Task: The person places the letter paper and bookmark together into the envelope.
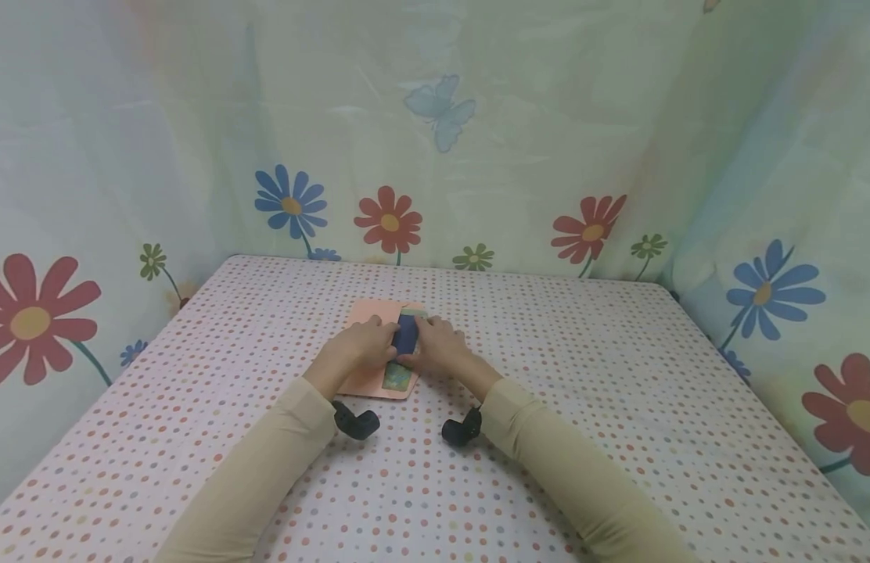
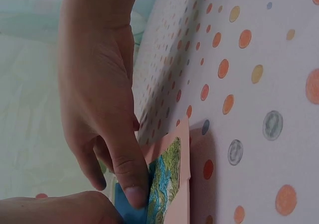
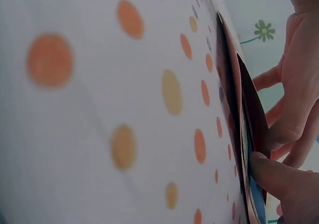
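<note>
A flat pink folder [image 1: 357, 379] lies on the table with a green and blue patterned panel [image 1: 396, 377] showing on its right part. Over it, between both hands, is a dark blue flat piece [image 1: 406, 335]. My left hand [image 1: 361, 344] reaches over the pink side and pinches the blue piece's left edge. From the right, my right hand [image 1: 440, 344] grips the same piece, its thumb [image 2: 134, 196] on the blue surface. In the right wrist view a dark raised edge [image 3: 254, 104] stands off the folder under the left fingers. The fingers partly hide what is beneath.
A dotted cloth [image 1: 583, 375] covers the table. Flower-printed curtains [image 1: 519, 133] hang behind it and at both sides. A black wrist camera [image 1: 356, 422] sits at the left cuff and another [image 1: 461, 428] at the right cuff.
</note>
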Available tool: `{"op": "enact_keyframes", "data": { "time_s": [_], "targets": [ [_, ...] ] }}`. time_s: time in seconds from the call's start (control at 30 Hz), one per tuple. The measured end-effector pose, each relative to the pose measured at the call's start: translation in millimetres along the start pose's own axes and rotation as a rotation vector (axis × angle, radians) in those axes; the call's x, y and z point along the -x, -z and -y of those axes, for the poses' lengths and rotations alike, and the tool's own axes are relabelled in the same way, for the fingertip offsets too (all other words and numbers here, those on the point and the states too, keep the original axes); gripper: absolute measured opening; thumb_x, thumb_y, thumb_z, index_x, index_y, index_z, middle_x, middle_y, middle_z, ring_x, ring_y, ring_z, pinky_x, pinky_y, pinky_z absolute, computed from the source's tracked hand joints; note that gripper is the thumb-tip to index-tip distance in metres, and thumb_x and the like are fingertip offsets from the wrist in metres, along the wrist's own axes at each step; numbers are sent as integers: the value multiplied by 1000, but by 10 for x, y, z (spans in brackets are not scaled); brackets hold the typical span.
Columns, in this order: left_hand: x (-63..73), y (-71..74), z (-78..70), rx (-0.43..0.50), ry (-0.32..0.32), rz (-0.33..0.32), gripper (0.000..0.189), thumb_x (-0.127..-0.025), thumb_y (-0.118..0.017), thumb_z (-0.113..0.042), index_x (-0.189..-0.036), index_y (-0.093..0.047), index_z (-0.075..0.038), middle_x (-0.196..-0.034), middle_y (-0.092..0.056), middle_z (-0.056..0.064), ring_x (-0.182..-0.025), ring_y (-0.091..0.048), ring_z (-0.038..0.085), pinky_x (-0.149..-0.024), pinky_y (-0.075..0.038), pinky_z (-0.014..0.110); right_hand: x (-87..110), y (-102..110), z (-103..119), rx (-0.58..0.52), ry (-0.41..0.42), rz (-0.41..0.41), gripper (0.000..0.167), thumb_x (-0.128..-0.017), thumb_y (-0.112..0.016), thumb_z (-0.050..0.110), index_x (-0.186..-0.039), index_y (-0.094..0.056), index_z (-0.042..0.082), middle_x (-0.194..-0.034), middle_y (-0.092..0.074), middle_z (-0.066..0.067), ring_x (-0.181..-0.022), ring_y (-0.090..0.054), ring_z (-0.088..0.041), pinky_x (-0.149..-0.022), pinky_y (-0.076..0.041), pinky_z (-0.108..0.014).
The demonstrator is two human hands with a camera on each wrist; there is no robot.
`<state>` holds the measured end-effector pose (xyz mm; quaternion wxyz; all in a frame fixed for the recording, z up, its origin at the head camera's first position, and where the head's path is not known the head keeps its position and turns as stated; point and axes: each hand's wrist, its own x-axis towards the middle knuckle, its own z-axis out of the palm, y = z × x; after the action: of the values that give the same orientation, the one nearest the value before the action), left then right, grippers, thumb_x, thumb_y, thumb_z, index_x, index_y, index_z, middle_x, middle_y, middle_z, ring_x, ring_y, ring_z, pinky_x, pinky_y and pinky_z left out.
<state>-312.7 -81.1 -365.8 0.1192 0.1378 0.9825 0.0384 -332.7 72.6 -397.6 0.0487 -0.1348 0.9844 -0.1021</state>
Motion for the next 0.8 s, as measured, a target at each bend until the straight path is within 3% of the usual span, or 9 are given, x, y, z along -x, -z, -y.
{"op": "enact_keyframes", "data": {
  "time_s": [0.23,0.47,0.6,0.7,0.8],
  "targets": [
    [15,-10,-20,-15,-2,-5,51,-99,-44,-33,-147,-36,-17,-141,-44,13,-122,-52,32,-100,-44,47,-19,1,-14,-52,-51,-38,90,-78,-68,57,-148,-33,13,-138,-44,-18,-126,-45,-33,-101,-41,-52],
    [31,-41,-24,66,39,-3,51,-99,-46,-34,-147,-36,-21,-142,-41,11,-123,-50,30,-99,-44,48,-25,16,-65,-297,-47,-35,88,-81,-73,38,-148,-27,4,-142,-46,-19,-131,-45,-34,-106,-39,-47],
    [35,-40,-30,78,46,2,52,-98,-48,-36,-147,-36,-22,-143,-40,11,-122,-49,30,-98,-44,49,-44,33,-95,-345,-88,-42,78,-84,-72,32,-144,-35,0,-132,-55,-18,-119,-55,-29,-101,-44,-42],
    [35,-40,-30,68,44,1,52,-98,-48,-36,-147,-36,-22,-143,-41,12,-120,-50,30,-97,-45,48,-51,31,-111,-328,-104,-55,66,-85,-70,32,-137,-45,0,-111,-65,-16,-95,-61,-24,-89,-50,-40],
    [38,-41,-27,68,42,-1,53,-98,-48,-36,-147,-36,-21,-142,-41,12,-119,-51,30,-97,-45,47,-38,24,-119,-322,-107,-80,62,-85,-70,32,-135,-49,1,-105,-67,-14,-91,-61,-23,-85,-51,-39]
  ]
}}
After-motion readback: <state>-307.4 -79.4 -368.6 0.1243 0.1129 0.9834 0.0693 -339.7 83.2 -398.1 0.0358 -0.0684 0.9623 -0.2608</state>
